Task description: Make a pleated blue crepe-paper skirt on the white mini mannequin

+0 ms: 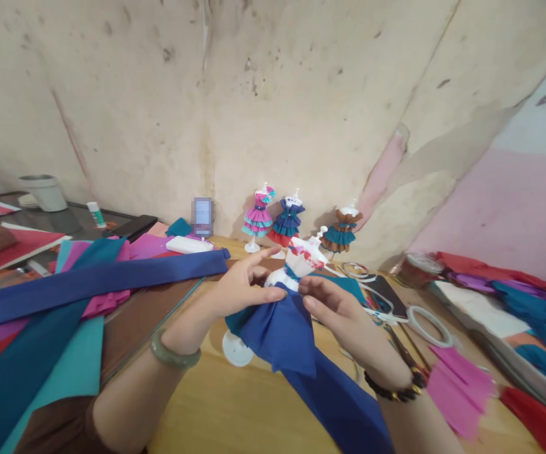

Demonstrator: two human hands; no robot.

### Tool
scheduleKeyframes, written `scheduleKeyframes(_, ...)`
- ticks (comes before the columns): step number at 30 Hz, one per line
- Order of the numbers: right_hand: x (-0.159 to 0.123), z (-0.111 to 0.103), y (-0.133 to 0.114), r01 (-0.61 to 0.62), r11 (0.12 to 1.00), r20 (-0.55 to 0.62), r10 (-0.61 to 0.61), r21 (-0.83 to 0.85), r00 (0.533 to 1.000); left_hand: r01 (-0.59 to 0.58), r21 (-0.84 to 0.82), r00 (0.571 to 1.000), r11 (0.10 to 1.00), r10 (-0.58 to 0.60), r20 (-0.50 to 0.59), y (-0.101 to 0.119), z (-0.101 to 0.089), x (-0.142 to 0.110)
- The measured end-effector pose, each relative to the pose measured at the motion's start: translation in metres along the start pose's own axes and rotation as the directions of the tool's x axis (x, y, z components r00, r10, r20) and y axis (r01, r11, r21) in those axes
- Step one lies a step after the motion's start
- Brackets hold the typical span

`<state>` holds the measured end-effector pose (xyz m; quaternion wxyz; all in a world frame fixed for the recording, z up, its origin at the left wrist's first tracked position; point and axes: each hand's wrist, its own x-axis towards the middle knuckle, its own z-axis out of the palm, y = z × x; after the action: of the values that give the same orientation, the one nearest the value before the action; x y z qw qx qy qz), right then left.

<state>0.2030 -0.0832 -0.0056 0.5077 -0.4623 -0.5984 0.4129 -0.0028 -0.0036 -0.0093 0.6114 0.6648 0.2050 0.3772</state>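
Note:
A small white dress-form mannequin [306, 253] with red and pink stains on its chest stands tilted between my hands, a dark teal band round its waist. Gathered pleats of a blue crepe-like strip [282, 331] lie against its front below the waist, and the strip's long tail runs down to the lower right. My left hand [249, 284] pinches the pleats at the waist, thumb in front. On the other side, my right hand [334, 309] grips the top edge of the pleats with thumb and fingers. The round white base [238, 348] shows beneath.
Three dressed mini mannequins [258, 217] stand by the wall, near a phone [203, 216]. Coloured strips and sheets [88, 284] pile up on the left, with a glue stick [96, 214] behind. To the right lie a white ring [429, 326], scissors [400, 347] and a pink piece [459, 388].

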Motion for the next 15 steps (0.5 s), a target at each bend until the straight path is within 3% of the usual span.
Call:
scheduleKeyframes(3, 0.003, 0.001, 0.008, -0.031, 0.998, 0.078, 0.035, -0.059, 0.996, 0.011, 0.018, 1.000, 1.000, -0.011, -0.001, -0.002, 0.001, 0.000)
scheduleKeyframes(8, 0.000, 0.003, 0.003, -0.055, 0.991, 0.036, 0.059, -0.123, 0.998, 0.002, 0.027, 0.998, 1.000, -0.001, -0.062, -0.003, 0.002, 0.002)
scheduleKeyframes(15, -0.006, 0.011, -0.004, 0.054, 0.968, -0.043, -0.066, -0.246, 0.997, -0.044, 0.058, 0.995, 0.997, 0.048, -0.084, -0.004, 0.003, 0.003)
